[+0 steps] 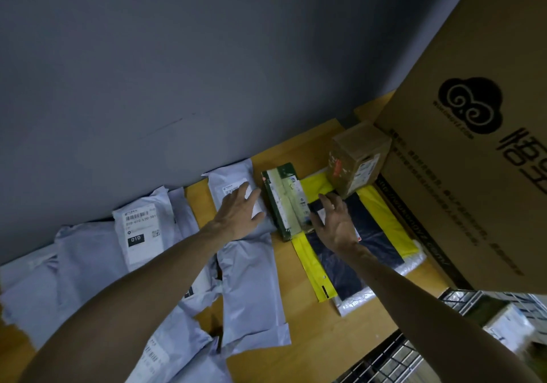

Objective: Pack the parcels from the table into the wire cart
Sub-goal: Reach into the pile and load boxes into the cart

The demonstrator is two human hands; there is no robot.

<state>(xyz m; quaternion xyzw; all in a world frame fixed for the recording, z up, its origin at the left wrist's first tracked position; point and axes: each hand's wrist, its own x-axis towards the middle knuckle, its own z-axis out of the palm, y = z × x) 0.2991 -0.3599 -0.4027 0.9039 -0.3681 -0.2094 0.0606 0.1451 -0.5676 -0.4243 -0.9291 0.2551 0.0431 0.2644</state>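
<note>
With my left hand (240,208) and right hand (337,224) open on each side of the long green taped cardboard box (285,202) on the yellow wooden table (310,338), I think I must squeeze it, then lift it into the metal wire cart (381,362)

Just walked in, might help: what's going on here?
A person reaches both open hands to a taped green box on the table. The left hand rests on a grey mailer beside it, the right hand over a yellow-and-black bag opposite. The box is not gripped yet. The wire cart already holds some parcels.
</note>
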